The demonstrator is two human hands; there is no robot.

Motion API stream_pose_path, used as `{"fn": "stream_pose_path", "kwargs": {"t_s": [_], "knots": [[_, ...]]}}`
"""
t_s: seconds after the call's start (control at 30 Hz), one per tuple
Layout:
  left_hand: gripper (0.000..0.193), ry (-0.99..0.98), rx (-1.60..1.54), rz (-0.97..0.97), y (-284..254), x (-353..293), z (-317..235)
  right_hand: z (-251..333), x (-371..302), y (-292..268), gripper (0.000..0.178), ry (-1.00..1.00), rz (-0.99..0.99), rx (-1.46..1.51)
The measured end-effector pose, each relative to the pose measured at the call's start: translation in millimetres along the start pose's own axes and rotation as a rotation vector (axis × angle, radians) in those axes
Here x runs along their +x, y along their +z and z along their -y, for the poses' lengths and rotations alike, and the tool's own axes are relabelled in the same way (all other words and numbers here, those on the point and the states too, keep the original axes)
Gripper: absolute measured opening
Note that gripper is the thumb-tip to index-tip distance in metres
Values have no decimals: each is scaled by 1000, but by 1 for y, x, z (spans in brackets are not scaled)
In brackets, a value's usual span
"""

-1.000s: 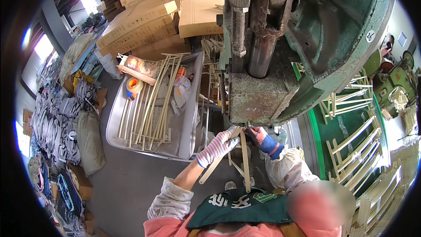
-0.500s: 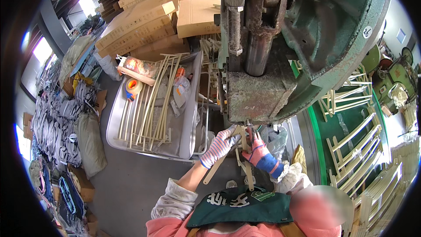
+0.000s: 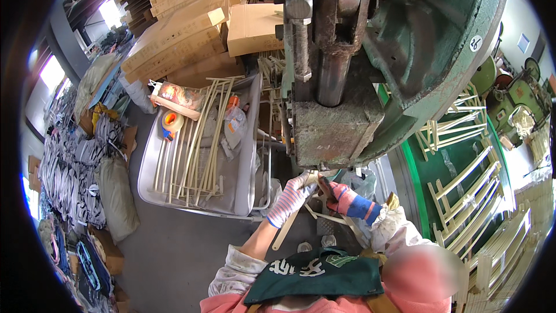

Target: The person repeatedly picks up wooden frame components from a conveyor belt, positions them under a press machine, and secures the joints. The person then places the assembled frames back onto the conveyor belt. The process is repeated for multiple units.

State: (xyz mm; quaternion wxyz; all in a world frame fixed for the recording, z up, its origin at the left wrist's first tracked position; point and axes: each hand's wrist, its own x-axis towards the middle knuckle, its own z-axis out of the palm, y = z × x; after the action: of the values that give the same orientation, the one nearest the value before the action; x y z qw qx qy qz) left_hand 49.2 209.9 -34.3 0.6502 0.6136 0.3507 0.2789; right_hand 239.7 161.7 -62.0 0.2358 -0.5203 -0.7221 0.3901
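Just below the press head (image 3: 336, 133), my left hand (image 3: 291, 198), in a striped glove, is closed on a flat cream strip (image 3: 284, 233) with a rounded end. The strip slants down toward me. Close beside it on the right, my right hand (image 3: 349, 200), in a pink and blue glove, has its fingers bent together at the strip's upper end. Its fingertips look dark, and what they pinch is hidden. More thin cream strips (image 3: 330, 217) spread out below my right hand. Whether they are joined to the held one, I cannot tell.
A pale plastic tub (image 3: 152, 165) with long cream rods, a tape roll (image 3: 172, 120) and bags stands left of the press. Cartons (image 3: 174, 40) are piled behind it. Cream frames (image 3: 463, 197) lie over a green surface at right. Bundled striped fabric (image 3: 75, 156) fills the far left.
The cream strip that hung straight down between my hands no longer hangs there; strips now slant off to the right. My right hand has shifted slightly right and down. The view has shifted a little.
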Motion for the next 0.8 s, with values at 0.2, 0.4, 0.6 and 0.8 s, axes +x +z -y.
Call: {"fn": "stream_pose_path", "kwargs": {"t_s": [0.2, 0.4, 0.6, 0.8], "knots": [[49, 173, 318, -203, 6, -6, 19, -2, -16, 14, 61, -71, -334, -161], [40, -231, 147, -10, 6, -81, 25, 10, -53, -5, 15, 476, -131, 660], [28, -246, -129, 51, -30, -91, 4, 24, -50, -32, 18, 443, -112, 449], [32, -355, -88, 77, -38, -92, -14, 22, -51, -41, 19, 425, -37, 508]]}}
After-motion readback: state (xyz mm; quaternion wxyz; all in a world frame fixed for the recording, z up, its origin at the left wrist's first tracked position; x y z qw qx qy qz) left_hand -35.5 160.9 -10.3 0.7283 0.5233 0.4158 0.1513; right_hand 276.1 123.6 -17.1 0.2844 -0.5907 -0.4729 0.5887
